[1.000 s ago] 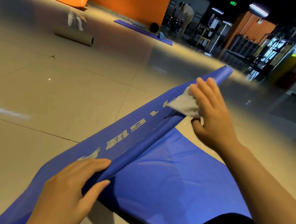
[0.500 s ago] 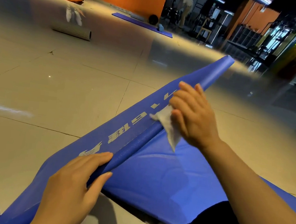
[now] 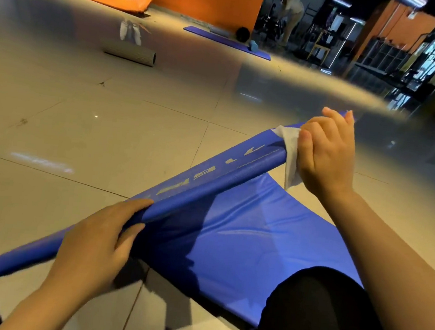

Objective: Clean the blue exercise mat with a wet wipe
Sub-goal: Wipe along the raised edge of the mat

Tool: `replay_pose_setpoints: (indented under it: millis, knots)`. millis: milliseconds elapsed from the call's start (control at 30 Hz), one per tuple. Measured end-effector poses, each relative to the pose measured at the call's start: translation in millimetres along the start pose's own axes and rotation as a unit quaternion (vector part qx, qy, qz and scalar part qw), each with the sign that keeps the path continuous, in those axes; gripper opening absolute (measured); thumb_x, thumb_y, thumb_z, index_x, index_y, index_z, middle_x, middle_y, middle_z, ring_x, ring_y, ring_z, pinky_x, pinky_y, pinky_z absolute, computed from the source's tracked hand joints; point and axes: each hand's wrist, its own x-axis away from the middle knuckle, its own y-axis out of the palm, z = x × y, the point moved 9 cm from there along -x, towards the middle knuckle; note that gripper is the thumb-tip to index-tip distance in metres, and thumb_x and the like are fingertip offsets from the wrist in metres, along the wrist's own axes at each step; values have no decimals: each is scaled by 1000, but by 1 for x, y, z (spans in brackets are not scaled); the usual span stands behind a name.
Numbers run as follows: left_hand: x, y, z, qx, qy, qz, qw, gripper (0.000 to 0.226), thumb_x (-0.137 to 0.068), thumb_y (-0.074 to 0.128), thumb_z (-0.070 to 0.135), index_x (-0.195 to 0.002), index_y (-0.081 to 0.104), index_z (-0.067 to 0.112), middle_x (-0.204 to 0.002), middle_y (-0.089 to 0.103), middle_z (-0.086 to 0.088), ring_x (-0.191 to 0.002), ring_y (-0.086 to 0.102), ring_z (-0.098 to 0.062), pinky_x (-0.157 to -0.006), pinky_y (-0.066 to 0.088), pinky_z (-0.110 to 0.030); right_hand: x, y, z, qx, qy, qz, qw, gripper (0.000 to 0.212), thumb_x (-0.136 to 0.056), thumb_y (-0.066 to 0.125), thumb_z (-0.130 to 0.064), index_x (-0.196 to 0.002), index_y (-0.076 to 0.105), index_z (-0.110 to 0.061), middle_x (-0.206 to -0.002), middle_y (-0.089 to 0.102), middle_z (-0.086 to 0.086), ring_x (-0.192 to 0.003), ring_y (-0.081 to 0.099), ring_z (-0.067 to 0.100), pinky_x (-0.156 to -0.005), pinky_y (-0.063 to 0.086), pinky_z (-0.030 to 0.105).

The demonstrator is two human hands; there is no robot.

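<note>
Wiping step: right hand clenches wet wipe round mat roll (far end), left hand grasping near end; next, draw wipe toward that grip.

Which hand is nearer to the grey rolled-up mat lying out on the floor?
Left. The left hand grips the blue mat's rolled edge below the grey rolled mat in the view; the right hand, holding the wet wipe, is farther off to the right.
</note>
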Motion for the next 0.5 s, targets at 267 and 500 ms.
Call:
replay_pose_setpoints:
  millis: [267,500]
  knots:
    - [-45,-22,-23,-77,-96,-42,992,60,-92,54,8,-146,43,31,-141,56,6,-118,56,-26,-89,44,-39,1,9,-52,52,-23,-7,998,45,-101,34,-40,-88,66,-10,-92,62,9,-94,55,34,-106,30,45]
    - [-78,17,75,-3,68,31,997,43,-90,68,25,-131,59,19,-118,67,0,-102,63,-27,-81,45,-37,3,6,-121,51,-101,-10,994,45,-101,35,-41,-86,63,-10,-91,61,8,-96,57,32,-114,23,51]
